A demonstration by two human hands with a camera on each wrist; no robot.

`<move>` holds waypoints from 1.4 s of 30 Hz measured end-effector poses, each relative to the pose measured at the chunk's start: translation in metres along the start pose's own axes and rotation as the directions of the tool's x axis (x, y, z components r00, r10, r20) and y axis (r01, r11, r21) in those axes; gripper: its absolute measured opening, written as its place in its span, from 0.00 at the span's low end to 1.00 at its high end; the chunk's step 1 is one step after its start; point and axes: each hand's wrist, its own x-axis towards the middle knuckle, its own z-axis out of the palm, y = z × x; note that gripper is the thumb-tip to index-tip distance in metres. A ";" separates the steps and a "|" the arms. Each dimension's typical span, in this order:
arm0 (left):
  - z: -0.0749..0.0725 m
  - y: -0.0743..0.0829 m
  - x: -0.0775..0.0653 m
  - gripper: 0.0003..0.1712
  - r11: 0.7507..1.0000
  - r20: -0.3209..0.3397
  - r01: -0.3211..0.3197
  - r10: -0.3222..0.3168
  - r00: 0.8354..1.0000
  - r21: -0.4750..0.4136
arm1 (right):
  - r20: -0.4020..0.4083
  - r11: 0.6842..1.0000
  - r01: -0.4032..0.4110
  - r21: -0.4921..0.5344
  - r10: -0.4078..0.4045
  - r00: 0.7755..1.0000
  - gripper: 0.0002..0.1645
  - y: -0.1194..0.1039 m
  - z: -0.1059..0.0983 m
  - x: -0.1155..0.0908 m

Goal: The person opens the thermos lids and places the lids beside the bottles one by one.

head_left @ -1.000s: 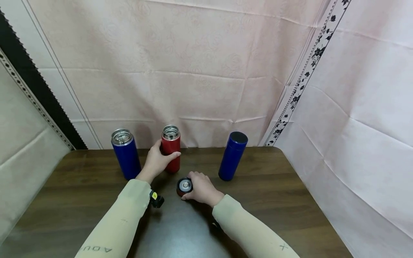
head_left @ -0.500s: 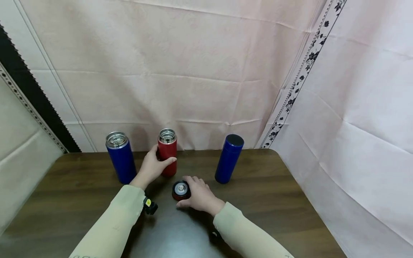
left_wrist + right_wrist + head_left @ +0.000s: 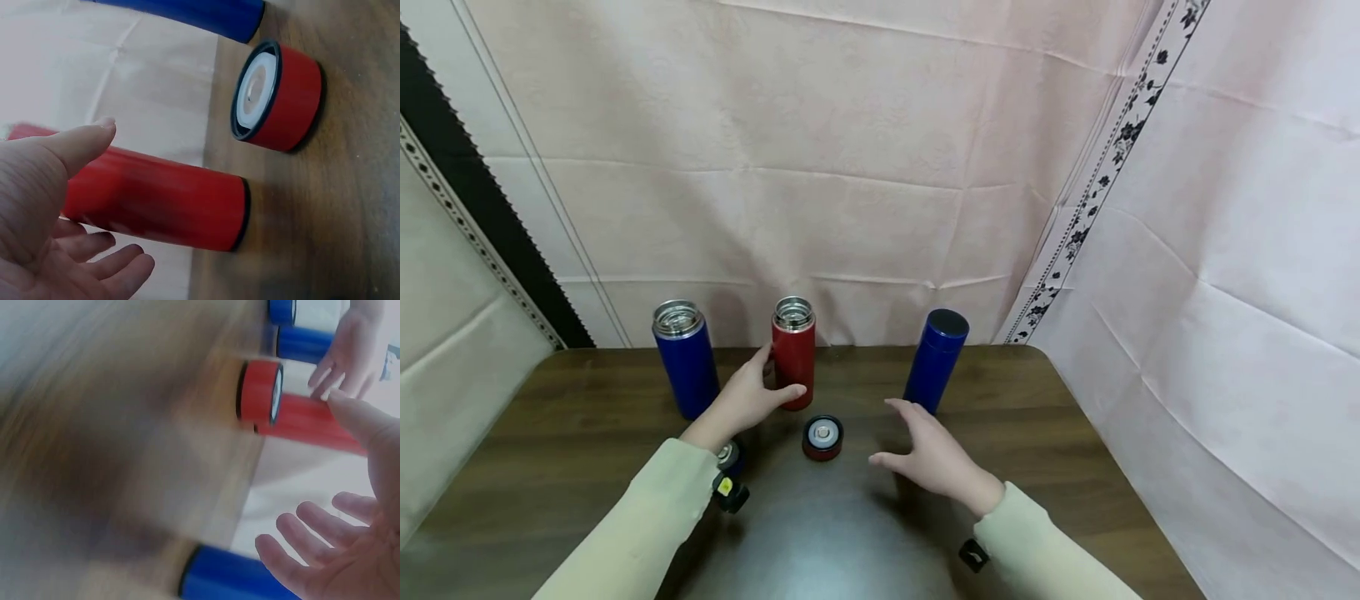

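A red thermos (image 3: 793, 364) stands upright without its lid, its steel mouth showing. My left hand (image 3: 745, 400) is beside it, thumb in front and fingers spread loosely; in the left wrist view the fingers look relaxed and not closed round the thermos. The red lid (image 3: 823, 438) sits on the table just in front, its pale inside facing up. My right hand (image 3: 934, 457) holds nothing, thumb and fingers apart, between that lid and a capped blue thermos (image 3: 936, 358), which it partly covers in the head view.
At the left stands an uncapped blue thermos (image 3: 687, 367). A blue lid (image 3: 730, 455) lies partly hidden behind the left wrist. The brown wooden table (image 3: 1037, 467) ends at a hanging pale cloth (image 3: 850, 167), with more cloth at both sides.
My right hand has let go of the red lid and moved right toward the capped blue thermos. The left hand has loosened and drawn slightly down and left from the red thermos.
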 end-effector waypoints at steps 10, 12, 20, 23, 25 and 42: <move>0.003 0.015 -0.034 0.55 0.990 -0.095 -0.137 0.133 0.987 -0.042 | -0.132 1.000 -0.030 -0.009 0.028 0.991 0.54 0.018 -0.042 -0.020; 0.007 0.018 -0.040 0.54 0.989 -0.127 -0.145 0.141 0.982 -0.029 | -0.150 0.999 -0.030 -0.020 0.027 0.988 0.53 0.022 -0.048 -0.021; 0.020 0.027 -0.048 0.45 0.982 -0.203 -0.190 0.184 0.962 -0.009 | -0.189 1.000 -0.023 -0.022 0.018 0.982 0.53 0.033 -0.066 -0.025; 0.025 0.031 -0.047 0.46 0.982 -0.187 -0.186 0.181 0.965 -0.011 | -0.207 1.000 -0.011 -0.020 0.007 0.978 0.53 0.036 -0.070 -0.024; 0.028 0.034 -0.046 0.47 0.984 -0.168 -0.179 0.175 0.970 -0.011 | -0.218 1.000 -0.011 -0.017 0.007 0.976 0.52 0.038 -0.073 -0.024; 0.071 0.066 -0.015 0.45 0.973 -0.086 -0.213 0.206 0.975 -0.086 | -0.306 0.983 -0.009 0.185 0.067 0.950 0.57 0.041 -0.100 0.000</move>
